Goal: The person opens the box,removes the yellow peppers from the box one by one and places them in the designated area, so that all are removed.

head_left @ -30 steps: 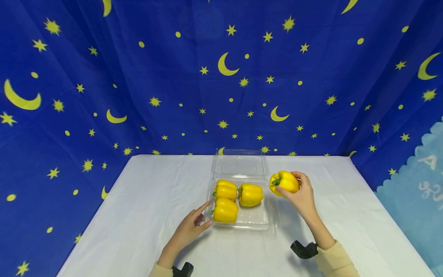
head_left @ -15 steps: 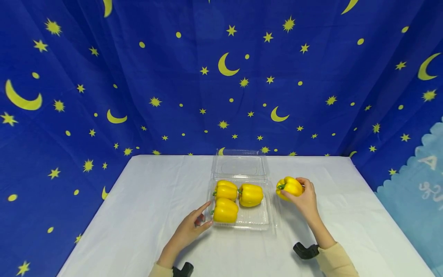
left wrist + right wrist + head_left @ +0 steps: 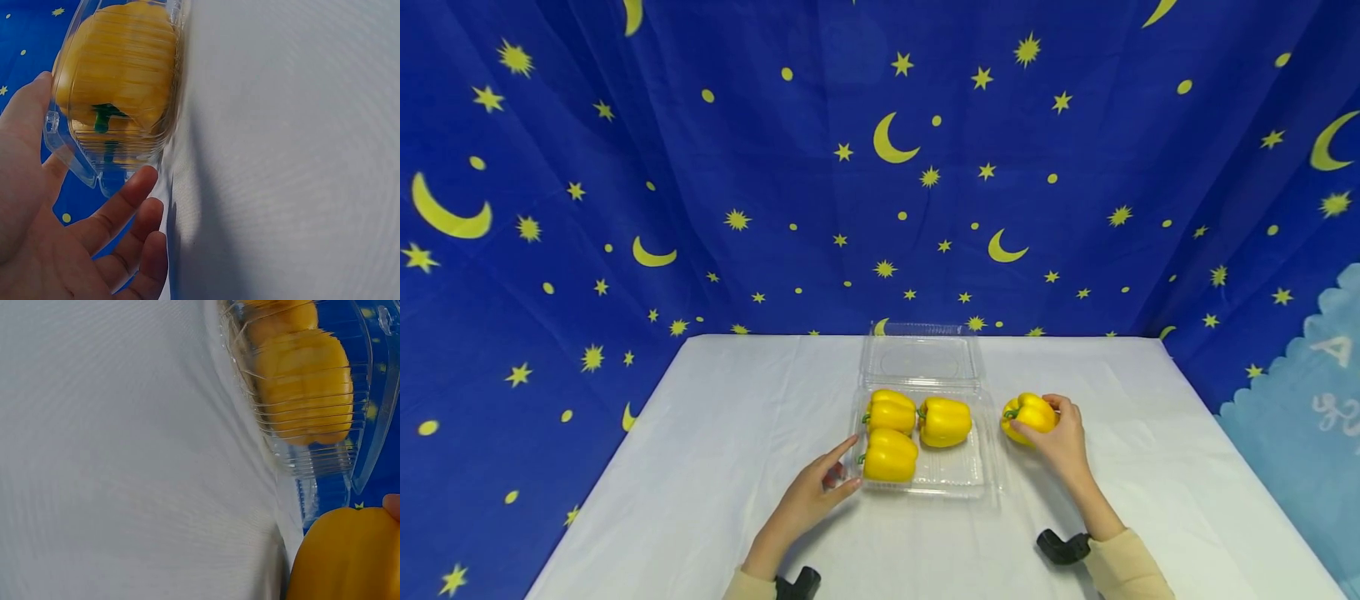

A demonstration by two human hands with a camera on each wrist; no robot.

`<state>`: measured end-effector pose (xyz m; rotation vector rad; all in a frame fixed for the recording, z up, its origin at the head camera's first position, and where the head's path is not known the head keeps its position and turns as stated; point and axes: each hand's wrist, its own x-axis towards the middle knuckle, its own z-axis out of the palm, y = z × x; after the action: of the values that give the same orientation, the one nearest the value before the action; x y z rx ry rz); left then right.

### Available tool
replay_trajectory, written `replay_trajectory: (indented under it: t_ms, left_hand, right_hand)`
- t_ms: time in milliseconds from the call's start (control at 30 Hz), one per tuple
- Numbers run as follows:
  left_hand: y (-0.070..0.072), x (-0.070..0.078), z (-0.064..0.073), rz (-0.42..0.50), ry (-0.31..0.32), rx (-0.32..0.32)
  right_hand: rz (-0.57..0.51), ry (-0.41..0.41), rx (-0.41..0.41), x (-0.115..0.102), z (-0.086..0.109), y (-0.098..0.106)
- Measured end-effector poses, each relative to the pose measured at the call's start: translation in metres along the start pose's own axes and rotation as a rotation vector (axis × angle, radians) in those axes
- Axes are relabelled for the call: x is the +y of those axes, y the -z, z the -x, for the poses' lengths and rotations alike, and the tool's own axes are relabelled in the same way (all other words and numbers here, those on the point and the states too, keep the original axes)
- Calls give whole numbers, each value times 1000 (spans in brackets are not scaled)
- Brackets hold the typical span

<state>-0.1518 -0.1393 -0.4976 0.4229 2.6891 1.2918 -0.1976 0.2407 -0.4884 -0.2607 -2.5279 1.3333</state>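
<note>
My right hand (image 3: 1066,442) grips a yellow bell pepper (image 3: 1027,414) with a green stem, low over the white table just right of a clear plastic clamshell box (image 3: 951,473). Inside the box lie three more peppers: one at the back left (image 3: 891,412), one at the front left (image 3: 889,457) and one at the back right (image 3: 945,422). The front right part of the box is bare. My left hand (image 3: 808,496) has its fingers and thumb spread at the box's left edge. In the left wrist view the thumb (image 3: 28,103) lies along the rim.
The box's lid (image 3: 920,358) stands open toward the back of the white-covered table (image 3: 737,417). Behind the table hangs a blue curtain (image 3: 820,192) with yellow moons and stars. A light blue cloth (image 3: 1300,417) hangs at the right.
My right hand has moved the pepper a little to the right and down toward the table, away from the box. The left hand and the peppers in the box have stayed put.
</note>
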Motion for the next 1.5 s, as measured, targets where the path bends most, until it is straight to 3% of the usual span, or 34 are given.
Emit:
replay_trajectory:
  t_ms: [733,1500]
  left_hand:
    - [-1,-1,-2,0,11,-7]
    - [-1,0,-3,-6,16,11]
  right_hand:
    - [12,-22,-55,0,-1,-2]
    - [17,58,-66,8,-3,-7]
